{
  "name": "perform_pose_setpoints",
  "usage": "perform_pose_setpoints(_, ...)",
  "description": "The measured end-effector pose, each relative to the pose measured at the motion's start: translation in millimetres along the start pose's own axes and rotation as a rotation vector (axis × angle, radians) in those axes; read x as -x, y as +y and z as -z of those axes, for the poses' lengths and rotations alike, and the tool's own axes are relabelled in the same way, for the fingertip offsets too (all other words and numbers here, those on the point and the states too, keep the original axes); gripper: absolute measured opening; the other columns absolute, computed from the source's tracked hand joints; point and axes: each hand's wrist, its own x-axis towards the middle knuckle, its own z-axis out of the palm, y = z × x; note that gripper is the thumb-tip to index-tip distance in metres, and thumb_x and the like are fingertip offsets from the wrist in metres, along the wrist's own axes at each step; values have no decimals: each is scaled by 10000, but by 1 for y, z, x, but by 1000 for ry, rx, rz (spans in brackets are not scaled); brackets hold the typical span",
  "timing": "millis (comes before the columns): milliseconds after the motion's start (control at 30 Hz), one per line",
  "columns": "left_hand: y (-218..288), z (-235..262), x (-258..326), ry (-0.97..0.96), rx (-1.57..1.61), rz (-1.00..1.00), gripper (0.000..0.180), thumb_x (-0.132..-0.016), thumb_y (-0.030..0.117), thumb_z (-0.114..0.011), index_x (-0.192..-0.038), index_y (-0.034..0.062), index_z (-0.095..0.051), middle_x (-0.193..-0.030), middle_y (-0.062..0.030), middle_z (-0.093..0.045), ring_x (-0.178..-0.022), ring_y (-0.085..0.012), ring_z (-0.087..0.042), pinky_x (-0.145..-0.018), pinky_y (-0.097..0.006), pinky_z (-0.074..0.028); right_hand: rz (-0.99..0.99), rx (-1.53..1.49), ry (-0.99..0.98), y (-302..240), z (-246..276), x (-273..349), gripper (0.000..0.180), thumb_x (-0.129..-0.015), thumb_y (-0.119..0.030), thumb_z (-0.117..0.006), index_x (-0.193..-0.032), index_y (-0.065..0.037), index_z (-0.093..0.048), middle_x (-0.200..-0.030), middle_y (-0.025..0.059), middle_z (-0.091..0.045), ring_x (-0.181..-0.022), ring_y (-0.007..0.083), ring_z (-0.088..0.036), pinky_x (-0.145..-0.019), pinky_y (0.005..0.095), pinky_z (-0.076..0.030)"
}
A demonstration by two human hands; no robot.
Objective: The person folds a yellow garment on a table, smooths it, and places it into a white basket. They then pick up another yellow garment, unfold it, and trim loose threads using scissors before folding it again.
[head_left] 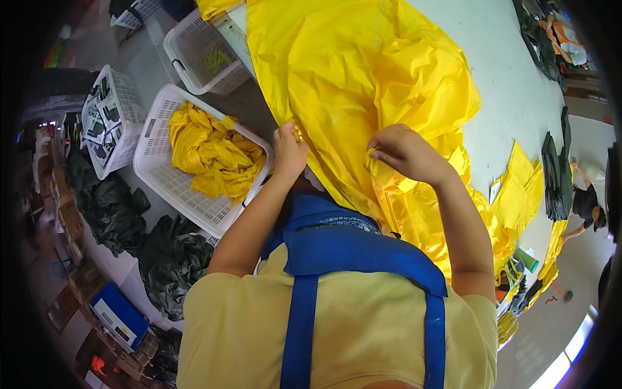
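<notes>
10 o'clock: white basket, best kept clear of trailing cloth | 11: my left grip pinches the yellow fabric at its edge | 12–1: fabric drapes the tabletop; even tension should help | 2: my right grip pinches a fold

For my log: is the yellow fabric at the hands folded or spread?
Spread: the yellow fabric lies wide and rumpled across the table.

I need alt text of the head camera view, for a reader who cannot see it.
A person's left hand and right hand hold a large, creased yellow sheet, partly spread on a pale table. To the left, a white basket holds crumpled yellow material, with dark bundles nearby.
</notes>
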Motion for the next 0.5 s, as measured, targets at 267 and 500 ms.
perform_pose_setpoints(267,-5,5,2,-65,78,102,430,-687,27,-713,-1054,39,-488,-988,-147,-475,-758,-246,-557,-748,-347,-470,-83,26,-25,4,-37,-12,110,-800,-122,-623,-835,-20,-606,-734,164,-612,-722,347,-595,-659,413,-471)
perform_pose_setpoints(500,-21,19,-19,-205,102,41,160,-708,126,-722,-767,8,-631,-770,-122,-590,-737,-245,-596,-676,-348,-479,-214,42,-54,-3,-47,-15,113,-807,-106,-610,-855,-3,-606,-760,181,-618,-742,359,-595,-666,411,-471)
